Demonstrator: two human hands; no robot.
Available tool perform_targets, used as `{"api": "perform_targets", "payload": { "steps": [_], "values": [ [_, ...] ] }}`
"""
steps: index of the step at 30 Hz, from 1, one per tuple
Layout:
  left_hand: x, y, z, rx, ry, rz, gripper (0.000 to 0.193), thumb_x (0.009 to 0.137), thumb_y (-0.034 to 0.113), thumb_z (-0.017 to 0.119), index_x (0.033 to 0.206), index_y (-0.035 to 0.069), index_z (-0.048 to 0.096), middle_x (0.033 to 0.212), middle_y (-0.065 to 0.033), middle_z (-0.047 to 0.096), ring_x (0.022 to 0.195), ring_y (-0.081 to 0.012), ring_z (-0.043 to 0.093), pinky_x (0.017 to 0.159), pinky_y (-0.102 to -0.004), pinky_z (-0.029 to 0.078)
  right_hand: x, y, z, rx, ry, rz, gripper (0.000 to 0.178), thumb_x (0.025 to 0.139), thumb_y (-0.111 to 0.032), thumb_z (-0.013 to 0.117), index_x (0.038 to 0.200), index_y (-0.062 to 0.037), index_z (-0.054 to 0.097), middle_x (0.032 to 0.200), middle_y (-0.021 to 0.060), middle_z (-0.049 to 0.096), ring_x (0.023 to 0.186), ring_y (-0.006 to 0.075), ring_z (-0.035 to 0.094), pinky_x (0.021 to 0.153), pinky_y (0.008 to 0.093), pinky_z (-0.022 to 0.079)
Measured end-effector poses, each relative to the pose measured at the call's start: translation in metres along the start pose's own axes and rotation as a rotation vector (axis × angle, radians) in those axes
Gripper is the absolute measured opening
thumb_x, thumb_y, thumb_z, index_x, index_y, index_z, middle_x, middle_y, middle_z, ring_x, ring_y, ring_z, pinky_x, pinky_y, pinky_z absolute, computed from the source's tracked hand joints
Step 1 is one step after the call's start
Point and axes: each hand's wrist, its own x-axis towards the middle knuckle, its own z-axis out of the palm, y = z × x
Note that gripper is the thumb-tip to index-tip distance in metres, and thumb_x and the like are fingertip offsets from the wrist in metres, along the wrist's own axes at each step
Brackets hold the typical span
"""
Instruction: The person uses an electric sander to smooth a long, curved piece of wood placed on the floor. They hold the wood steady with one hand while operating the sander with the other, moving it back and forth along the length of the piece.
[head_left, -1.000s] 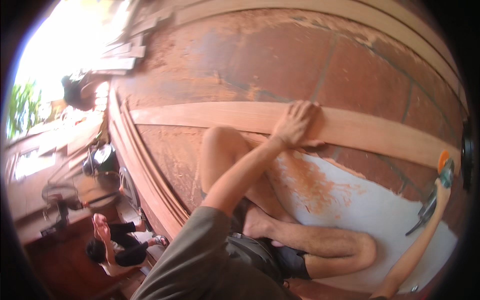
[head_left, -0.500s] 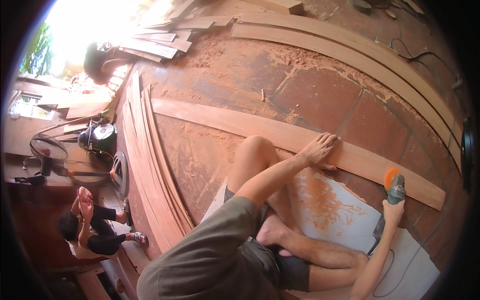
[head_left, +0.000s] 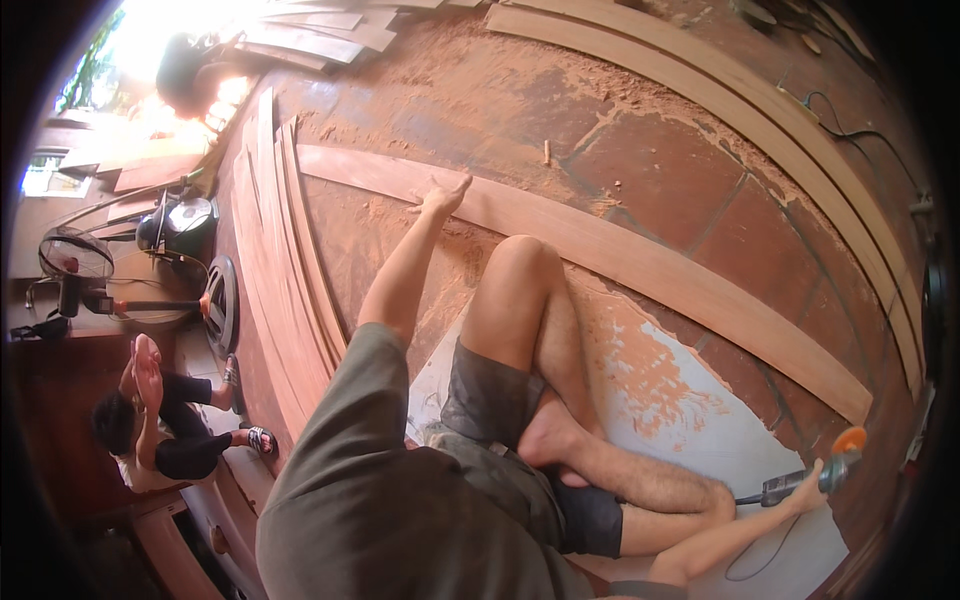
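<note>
- At the fingers of the left hand [head_left: 440, 196], the long plank [head_left: 640, 255] looks to me like bare wood, smooth and matt.
- Left of those fingers, the stacked boards [head_left: 270, 250] are unvarnished wood too, with a dull face.
- Ahead of them, the floor tiles [head_left: 660, 175] look like matt fired clay, roughened by grit.
- In the fingers of the right hand [head_left: 806, 490], the angle grinder [head_left: 838, 472] shows a hard, plastic-looking shell; its orange disc [head_left: 851, 440] seems matt.
- Just left of those, the pale sheet [head_left: 745, 450] is smooth, paper or plastic, I can't tell, under powdery sawdust [head_left: 650, 375].
- Well back from the left fingers, the shirt [head_left: 375, 480] is matt, creased cloth.
</note>
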Motion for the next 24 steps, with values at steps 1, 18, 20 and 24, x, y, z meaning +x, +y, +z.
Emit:
{"api": "perform_targets", "payload": {
  "steps": [1,18,20,24],
  "values": [
    [-0.019,0.029,0.01,-0.196,0.016,-0.09,0.115,0.084,0.086,0.05,0.167,0.016,0.012,0.169,-0.0262,0.012,0.156,-0.0491,0.004,0.12,-0.0716,0.008,0.004,0.0,-0.019,0.022,0.065,0.009,0.077,0.077,-0.041,0.086,0.127,0.012,0.063,0.122,0.0255,0.07,0.109,0.0362,0.069,0.097,0.0436,0.053],
    [-0.069,0.119,0.019,-0.453,0.215,-0.379,0.078,0.09,0.043,0.071,0.159,0.04,0.035,0.171,-0.0191,0.009,0.155,-0.0509,0.005,0.129,-0.0561,0.014,-0.034,-0.049,0.03,-0.007,0.089,-0.385,0.077,0.077,-0.042,0.088,0.127,0.0114,0.064,0.123,0.0248,0.07,0.109,0.0354,0.069,0.097,0.0429,0.053],
    [-0.091,0.12,0.02,-0.426,0.192,-0.373,0.084,0.089,0.042,0.072,0.161,0.042,0.027,0.172,-0.0169,0.006,0.154,-0.0535,0.007,0.127,-0.0597,0.017,-0.034,-0.049,0.042,-0.003,0.03,-0.388,0.077,0.077,-0.042,0.088,0.127,0.0114,0.064,0.123,0.0247,0.07,0.109,0.0354,0.069,0.097,0.0428,0.053],
    [-0.134,0.202,0.043,-0.443,0.029,-0.216,0.096,0.087,0.043,0.074,0.164,0.044,0.016,0.174,-0.0122,0.0,0.151,-0.06,0.009,0.122,-0.0651,0.023,-0.015,-0.041,0.029,-0.012,0.078,-0.356,0.077,0.077,-0.042,0.088,0.127,0.0112,0.064,0.123,0.0245,0.07,0.109,0.0353,0.068,0.097,0.0427,0.053]
  ]
}}
